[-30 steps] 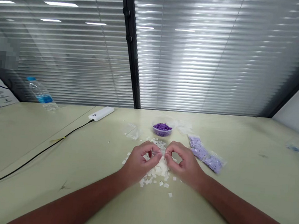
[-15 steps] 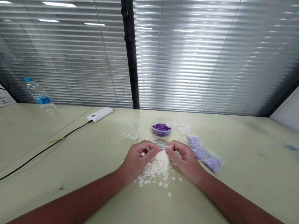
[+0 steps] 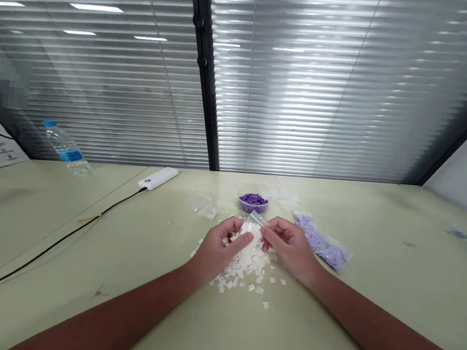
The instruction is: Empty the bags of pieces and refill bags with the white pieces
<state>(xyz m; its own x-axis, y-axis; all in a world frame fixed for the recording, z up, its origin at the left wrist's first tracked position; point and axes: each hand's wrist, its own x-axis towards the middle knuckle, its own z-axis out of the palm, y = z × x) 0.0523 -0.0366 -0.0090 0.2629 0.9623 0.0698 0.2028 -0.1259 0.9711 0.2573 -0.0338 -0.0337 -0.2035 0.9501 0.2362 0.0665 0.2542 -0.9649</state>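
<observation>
A small clear plastic zip bag (image 3: 257, 218) is held up over a loose heap of small white square pieces (image 3: 245, 264). My right hand (image 3: 288, 243) pinches the right end of its top strip between thumb and fingers. My left hand (image 3: 220, 245) is curled at the bag's left side, thumb over its front. White shows behind the thumb; whether it is inside the bag or part of the heap I cannot tell. Just beyond the hands stands a clear round tub (image 3: 253, 203) of purple pieces. Filled bags of lilac pieces (image 3: 320, 241) lie beside my right hand.
Clear empty bags (image 3: 206, 206) lie left of the tub, with more clear plastic (image 3: 287, 198) to its right. A white device (image 3: 159, 179) with a black cable (image 3: 62, 238) sits at back left. Water bottles (image 3: 68, 151) are at both sides. Blinds (image 3: 307, 94) rise behind the table.
The bag has tilted, its top strip now raised and slanting up to the left. My left fingers have moved off the strip's left end and lower, while my right hand keeps its pinch.
</observation>
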